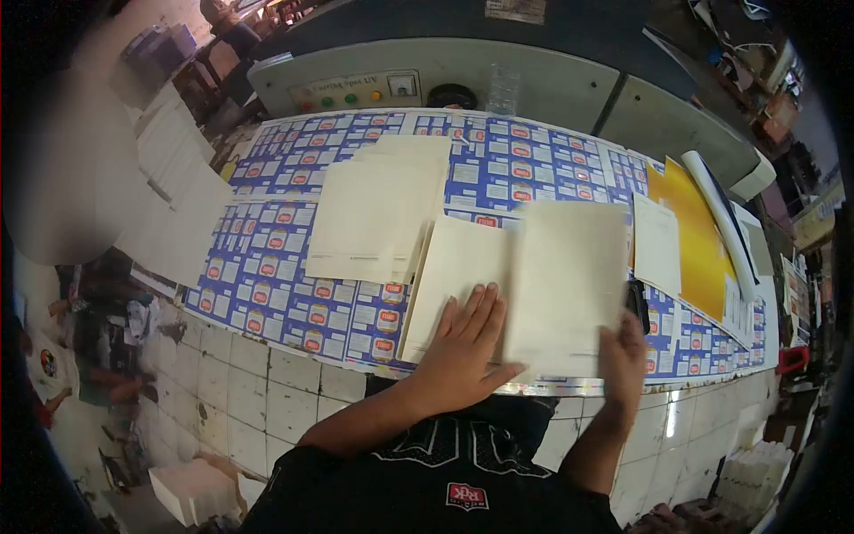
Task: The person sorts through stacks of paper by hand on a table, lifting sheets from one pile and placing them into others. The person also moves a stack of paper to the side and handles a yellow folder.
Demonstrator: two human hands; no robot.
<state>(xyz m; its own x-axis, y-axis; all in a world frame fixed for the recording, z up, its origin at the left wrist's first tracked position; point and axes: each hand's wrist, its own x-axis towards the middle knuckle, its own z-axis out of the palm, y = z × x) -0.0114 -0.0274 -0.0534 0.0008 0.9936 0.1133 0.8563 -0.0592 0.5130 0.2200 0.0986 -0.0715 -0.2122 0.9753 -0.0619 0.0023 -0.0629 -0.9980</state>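
My left hand (469, 336) lies flat with fingers stretched out on a cream paper stack (463, 258) near the table's front edge. Its thumb reaches to the lower left corner of a second cream sheet (569, 276), which overlaps the stack's right side and looks slightly blurred. My right hand (624, 349) is closed on this sheet's lower right edge, the fingertips partly smeared by motion. Just up and left of the stack rests an uneven pile of cream sheets (378, 214). A dark object (637, 307) shows in part behind the right hand.
Blue printed sheets (294, 311) cover the tabletop. On the right are a smaller white paper stack (656, 240), a yellow sheet (703, 249) and a rolled sheet (719, 218). A clear plastic cup (503, 91) stands at the back by a machine panel (365, 91).
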